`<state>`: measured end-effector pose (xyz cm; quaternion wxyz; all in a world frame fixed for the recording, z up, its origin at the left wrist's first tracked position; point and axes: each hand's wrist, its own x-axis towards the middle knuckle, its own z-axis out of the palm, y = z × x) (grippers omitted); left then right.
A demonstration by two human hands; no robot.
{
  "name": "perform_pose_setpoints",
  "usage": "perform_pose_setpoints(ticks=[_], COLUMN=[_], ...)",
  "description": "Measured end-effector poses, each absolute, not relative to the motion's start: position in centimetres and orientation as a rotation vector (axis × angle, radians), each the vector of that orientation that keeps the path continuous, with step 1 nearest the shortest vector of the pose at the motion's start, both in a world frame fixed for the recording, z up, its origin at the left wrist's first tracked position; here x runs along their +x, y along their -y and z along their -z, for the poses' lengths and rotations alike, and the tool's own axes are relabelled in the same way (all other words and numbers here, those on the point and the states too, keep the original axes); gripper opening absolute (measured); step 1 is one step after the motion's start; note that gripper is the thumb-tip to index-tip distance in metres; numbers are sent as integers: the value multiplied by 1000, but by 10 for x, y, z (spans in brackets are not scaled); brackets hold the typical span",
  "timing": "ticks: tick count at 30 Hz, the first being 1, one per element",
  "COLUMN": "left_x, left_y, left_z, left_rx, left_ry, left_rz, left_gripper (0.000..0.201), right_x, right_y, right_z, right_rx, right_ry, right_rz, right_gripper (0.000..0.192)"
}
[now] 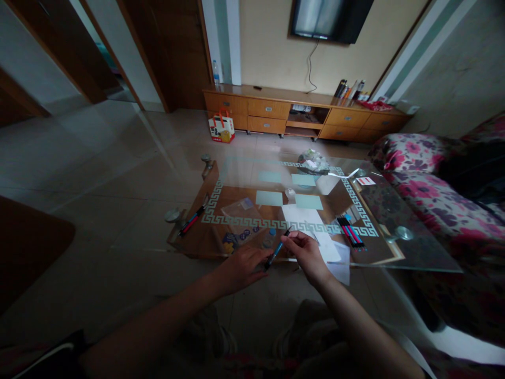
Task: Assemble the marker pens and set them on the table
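Both hands meet over the near edge of a glass-topped coffee table with a wooden frame and a pale key-pattern border [236, 221]. The left hand [244, 267] is curled nearly closed, its fingers wrapped round the lower end of a slim blue pen with a black cap [276, 251]. The right hand [305, 252] is likewise nearly closed, thumb and fingertips pinching the upper end of the same pen, which slants up to the right between the two hands, just above the glass.

Directly beyond the right hand lie white paper sheets [311, 226]; to its right rests a bundle of red, blue and black pens [351, 233]. Beyond the left hand sits a clear plastic bag with small items [242, 216], and farther to its left a loose pair of red and blue pens [192, 220] lies at the table corner. Farther across the glass is a crumpled plastic bag [313, 160].

Well beyond the table, a red-and-white paper carrier bag [221, 128] stands on the tiled floor before a long low wooden cabinet with drawers [268, 108]. A wall-mounted dark television [329, 18] hangs above. A floral pink sofa [430, 179] lies to the far right of the hands.
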<state>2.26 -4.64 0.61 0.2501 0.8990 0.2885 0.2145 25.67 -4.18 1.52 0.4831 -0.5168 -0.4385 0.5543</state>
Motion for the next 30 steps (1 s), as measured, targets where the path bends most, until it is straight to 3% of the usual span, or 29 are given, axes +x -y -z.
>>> perform_pose_setpoints(ticks=[8,21,30], left_x=[21,21,31], left_y=[44,44,49], left_z=[-5,-3,-4], left_rx=[2444,2442,2448], left_ry=[-761,-757,-889], left_rz=[-618,-600,-633], left_gripper=[38,41,57], right_x=[255,255,247], right_y=[44,43,48], right_z=[-20,-16,-20], right_rx=[-1269,-1240,-1187], right_ry=[1197,1197,1216], right_rz=[-1371,-1399,-1497], right_gripper=[38,37,40])
